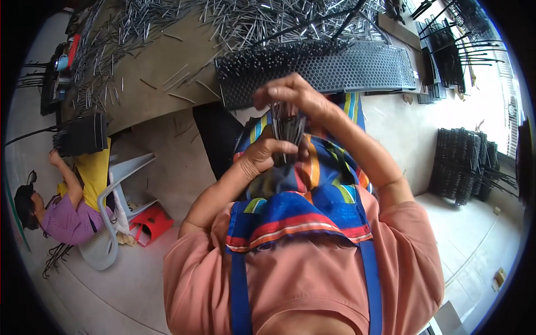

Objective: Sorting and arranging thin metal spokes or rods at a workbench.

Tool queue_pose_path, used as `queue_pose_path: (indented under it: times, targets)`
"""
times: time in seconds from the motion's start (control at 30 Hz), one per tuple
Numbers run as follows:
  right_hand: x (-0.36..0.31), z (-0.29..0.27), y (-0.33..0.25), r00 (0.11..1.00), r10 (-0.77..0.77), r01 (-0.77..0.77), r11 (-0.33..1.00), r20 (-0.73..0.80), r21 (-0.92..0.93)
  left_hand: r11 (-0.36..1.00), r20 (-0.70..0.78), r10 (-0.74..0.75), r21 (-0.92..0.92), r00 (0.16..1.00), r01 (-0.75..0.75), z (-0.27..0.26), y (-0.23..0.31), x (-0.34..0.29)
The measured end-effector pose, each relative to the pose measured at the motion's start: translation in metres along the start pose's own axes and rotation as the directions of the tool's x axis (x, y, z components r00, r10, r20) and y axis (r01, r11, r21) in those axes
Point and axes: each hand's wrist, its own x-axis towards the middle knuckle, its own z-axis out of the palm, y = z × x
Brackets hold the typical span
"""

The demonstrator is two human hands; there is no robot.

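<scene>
My left hand [265, 153] is wrapped round a bundle of thin dark metal rods [288, 127], held upright in front of my striped apron. Over the upper ends of the bundle is my right hand [293, 92], its fingers bent and somewhat apart, touching or just above the rods. Part of its fingers is blurred. Beyond my hands a long dark perforated panel [363, 70] rests at the near edge of the table, many short rods standing in the holes along its left and far part.
Loose metal rods [285, 22] are heaped across the brown table [148, 78]. At left a person [72, 218] works at a dark panel [84, 134], beside a grey plastic chair [106, 245] and red stool [151, 223]. Dark racks [460, 164] are stacked on the right floor.
</scene>
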Motion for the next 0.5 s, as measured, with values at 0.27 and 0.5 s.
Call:
queue_pose_path:
  times: [0.27,0.5]
  targets:
    - [-0.057,0.005,0.02,0.998,-0.021,0.026,0.996,-0.058,0.086,0.968,0.241,-0.01,0.247,0.97,-0.051,0.005,-0.006,-0.005]
    - [-0.047,-0.004,0.012,0.991,0.019,0.034,0.916,-0.13,0.4,0.934,-0.062,-0.097,0.338,0.993,0.112,0.001,-0.01,0.015]
